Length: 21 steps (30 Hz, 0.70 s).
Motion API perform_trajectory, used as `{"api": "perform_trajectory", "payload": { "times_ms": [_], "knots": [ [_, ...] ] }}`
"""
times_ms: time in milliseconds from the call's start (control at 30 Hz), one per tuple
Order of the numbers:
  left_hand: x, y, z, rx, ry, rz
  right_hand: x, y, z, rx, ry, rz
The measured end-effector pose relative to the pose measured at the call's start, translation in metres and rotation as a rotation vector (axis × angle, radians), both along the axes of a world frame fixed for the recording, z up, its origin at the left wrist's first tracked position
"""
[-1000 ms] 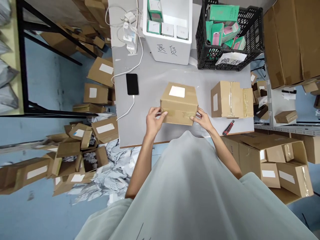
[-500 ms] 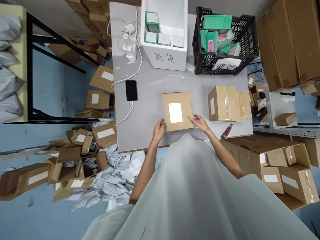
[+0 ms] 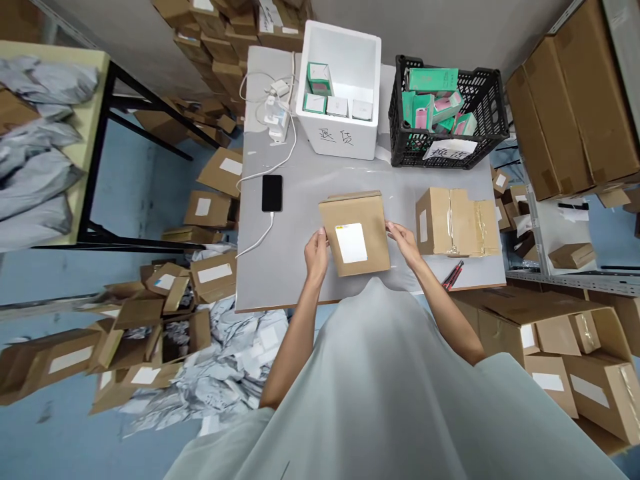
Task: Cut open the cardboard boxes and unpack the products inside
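A brown cardboard box (image 3: 373, 250) with a white label (image 3: 351, 243) faces me near the front edge of the table, its top side tipped so that the far edge shows. My left hand (image 3: 316, 255) grips its left side, thumb against the edge. On the opposite side, the fingers of my right hand (image 3: 403, 241) press the right edge, so the box is held between both hands. Whether its bottom still touches the table I cannot tell. To the right lies a taped cardboard box (image 3: 457, 223), with a red and black utility knife (image 3: 453, 275) in front of it.
At the back stand a white foam bin (image 3: 340, 137) and a black crate (image 3: 450, 157), both holding green and white boxes. A phone (image 3: 272, 193) on a charging cable lies left, near a power strip (image 3: 277, 117). Grey bags and opened cartons cover the floor at left; a large carton (image 3: 500, 300) is at right.
Both hands have closed in on the sides of the box, and it has tilted, its far edge now showing. The camera view has shifted, moving the table things slightly down.
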State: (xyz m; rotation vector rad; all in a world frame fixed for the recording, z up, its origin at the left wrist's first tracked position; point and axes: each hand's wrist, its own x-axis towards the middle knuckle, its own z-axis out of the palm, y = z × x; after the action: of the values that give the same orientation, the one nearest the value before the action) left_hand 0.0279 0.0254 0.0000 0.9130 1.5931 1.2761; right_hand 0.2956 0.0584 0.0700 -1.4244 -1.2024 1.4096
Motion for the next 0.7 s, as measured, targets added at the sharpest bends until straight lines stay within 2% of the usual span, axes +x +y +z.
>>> {"api": "perform_trajectory", "payload": {
  "times_ms": [100,167,333,467,567,700],
  "knots": [
    [0.004,-0.022,0.013,-0.025,-0.061,0.135,0.012,-0.022,0.011,0.063,-0.027,-0.033],
    [0.007,-0.032,0.014,-0.068,-0.058,0.149,0.019,-0.037,0.011,0.069,-0.067,-0.041],
    [0.015,-0.052,0.0,-0.139,-0.034,0.033,0.028,-0.061,-0.006,-0.046,-0.191,-0.089],
    [0.017,-0.059,-0.004,-0.147,0.093,-0.049,0.031,-0.062,-0.012,-0.135,-0.302,-0.106],
    [0.018,-0.061,0.003,-0.135,0.13,-0.044,0.031,-0.057,-0.005,-0.156,-0.345,-0.104],
    [0.021,-0.069,0.024,-0.034,0.159,0.021,0.029,-0.059,0.009,-0.13,-0.354,-0.085]
  ]
}}
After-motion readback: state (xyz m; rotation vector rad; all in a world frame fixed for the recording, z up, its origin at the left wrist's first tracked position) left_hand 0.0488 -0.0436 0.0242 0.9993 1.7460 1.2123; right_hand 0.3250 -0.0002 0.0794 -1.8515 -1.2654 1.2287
